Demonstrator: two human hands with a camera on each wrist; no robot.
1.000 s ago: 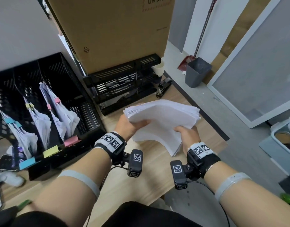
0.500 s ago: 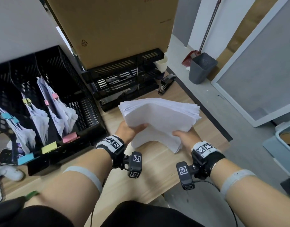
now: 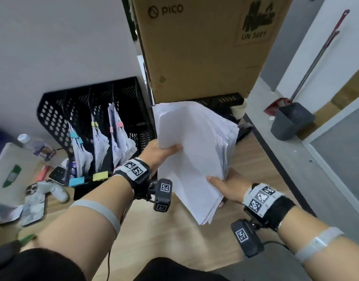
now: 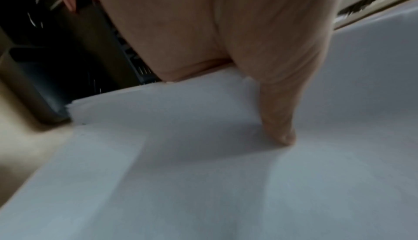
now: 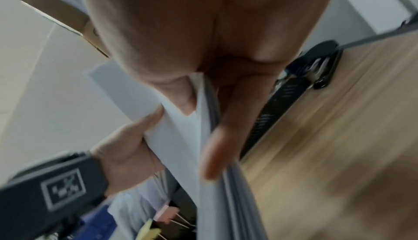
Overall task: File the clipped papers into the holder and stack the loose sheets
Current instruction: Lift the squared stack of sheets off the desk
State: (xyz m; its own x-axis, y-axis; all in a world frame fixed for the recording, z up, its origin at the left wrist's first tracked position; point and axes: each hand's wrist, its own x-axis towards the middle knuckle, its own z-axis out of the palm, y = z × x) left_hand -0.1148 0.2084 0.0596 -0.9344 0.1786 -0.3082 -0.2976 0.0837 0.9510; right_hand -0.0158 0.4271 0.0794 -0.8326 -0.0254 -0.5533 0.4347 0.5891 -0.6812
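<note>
A thick stack of loose white sheets [image 3: 194, 155] is held tilted up off the wooden desk [image 3: 174, 240], its broad face toward me. My left hand [image 3: 164, 150] grips its left edge, thumb on the front [image 4: 278, 118]. My right hand [image 3: 221, 184] grips the lower right edge, thumb on the front and fingers behind [image 5: 217, 136]. The black mesh file holder [image 3: 89, 128] stands at the left with clipped paper bundles [image 3: 101, 145] in its slots, held by blue, yellow and pink clips.
A big cardboard box [image 3: 203, 47] sits on black stacked letter trays [image 3: 225, 100] behind the stack. A stapler [image 5: 321, 75] lies on the desk at the right. Phones, a bottle and a game controller [image 3: 51, 191] clutter the left. A grey bin [image 3: 290, 122] stands on the floor.
Both hands have raised the stack from lying nearly flat to standing tilted upright. The head view has also swung upward and left.
</note>
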